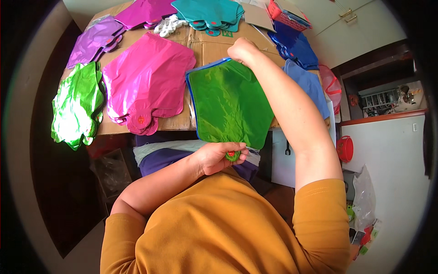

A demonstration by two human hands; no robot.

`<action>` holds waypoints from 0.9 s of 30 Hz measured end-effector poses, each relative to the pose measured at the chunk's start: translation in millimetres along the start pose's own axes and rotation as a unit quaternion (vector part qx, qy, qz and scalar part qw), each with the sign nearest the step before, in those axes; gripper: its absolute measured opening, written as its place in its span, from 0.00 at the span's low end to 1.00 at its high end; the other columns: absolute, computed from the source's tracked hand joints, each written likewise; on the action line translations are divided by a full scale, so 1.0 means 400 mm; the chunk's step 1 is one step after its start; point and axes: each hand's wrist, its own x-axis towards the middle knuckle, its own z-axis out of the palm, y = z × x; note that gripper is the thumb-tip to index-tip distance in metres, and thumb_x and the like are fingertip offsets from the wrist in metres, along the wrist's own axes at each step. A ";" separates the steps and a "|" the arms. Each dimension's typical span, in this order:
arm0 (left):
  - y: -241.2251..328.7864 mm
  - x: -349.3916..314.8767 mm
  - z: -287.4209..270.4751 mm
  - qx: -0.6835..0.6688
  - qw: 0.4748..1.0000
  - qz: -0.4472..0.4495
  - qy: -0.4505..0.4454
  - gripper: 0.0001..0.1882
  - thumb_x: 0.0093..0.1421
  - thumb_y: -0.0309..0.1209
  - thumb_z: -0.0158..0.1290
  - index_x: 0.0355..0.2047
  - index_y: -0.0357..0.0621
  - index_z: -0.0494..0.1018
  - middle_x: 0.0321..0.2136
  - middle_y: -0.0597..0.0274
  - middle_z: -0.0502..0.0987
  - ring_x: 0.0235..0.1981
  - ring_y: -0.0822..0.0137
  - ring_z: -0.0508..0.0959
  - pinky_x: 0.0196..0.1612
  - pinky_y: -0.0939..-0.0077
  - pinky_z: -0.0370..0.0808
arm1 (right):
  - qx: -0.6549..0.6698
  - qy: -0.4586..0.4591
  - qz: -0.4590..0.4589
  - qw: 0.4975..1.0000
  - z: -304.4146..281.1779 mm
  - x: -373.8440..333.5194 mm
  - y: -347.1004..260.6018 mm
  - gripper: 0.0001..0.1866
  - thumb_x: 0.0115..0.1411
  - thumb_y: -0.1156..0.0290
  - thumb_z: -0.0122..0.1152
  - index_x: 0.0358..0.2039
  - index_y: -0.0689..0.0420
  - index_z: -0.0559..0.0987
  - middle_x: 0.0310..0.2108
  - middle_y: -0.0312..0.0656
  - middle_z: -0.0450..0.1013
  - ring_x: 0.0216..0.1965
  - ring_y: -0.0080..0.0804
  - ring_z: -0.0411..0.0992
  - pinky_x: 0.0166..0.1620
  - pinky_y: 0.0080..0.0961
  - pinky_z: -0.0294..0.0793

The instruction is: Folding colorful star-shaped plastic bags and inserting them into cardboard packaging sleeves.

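Note:
A flat green foil balloon (232, 100) lies in front of me with a blue foil edge (190, 98) showing along its left and far sides. Its near end reaches past the cardboard's front edge. My left hand (221, 156) is closed around the gathered near end, where a bit of green and red shows between the fingers. At the far right corner, my right hand (244, 51) is closed on the balloon's edge, its fingertips hidden. Left of it lies a stack of pink foil balloons (148, 77) with rounded tabs toward me.
Cardboard (178, 123) covers the table. Around its sides lie foil stacks in light green (76, 102), lilac (95, 39), magenta (145, 11), teal (210, 13), dark blue (296, 48) and pale blue (306, 84). A white clump (169, 25) and a red basket (292, 19) are at the back.

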 end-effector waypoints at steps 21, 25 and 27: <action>0.032 -0.003 0.053 0.019 0.999 0.009 0.040 0.12 0.65 0.32 0.50 0.45 0.38 0.73 0.37 0.59 0.79 0.36 0.68 0.78 0.43 0.72 0.78 | 0.095 0.024 0.021 0.995 -0.004 0.025 0.075 0.18 0.48 0.58 0.65 0.30 0.61 0.83 0.33 0.49 0.79 0.37 0.38 0.79 0.42 0.32 0.76; 0.018 0.001 0.052 0.040 0.999 0.003 0.034 0.13 0.65 0.31 0.50 0.46 0.36 0.71 0.38 0.57 0.78 0.37 0.68 0.78 0.44 0.71 0.77 | 0.053 0.061 0.031 0.996 0.009 0.010 0.067 0.12 0.46 0.68 0.58 0.27 0.63 0.82 0.32 0.51 0.79 0.37 0.41 0.79 0.40 0.33 0.76; 0.019 -0.003 0.050 0.028 0.999 -0.010 0.028 0.15 0.64 0.29 0.50 0.48 0.34 0.69 0.41 0.54 0.77 0.39 0.66 0.78 0.45 0.70 0.78 | 0.038 0.068 0.027 0.997 0.005 -0.002 0.058 0.11 0.45 0.70 0.56 0.27 0.63 0.82 0.32 0.52 0.79 0.37 0.41 0.79 0.40 0.33 0.76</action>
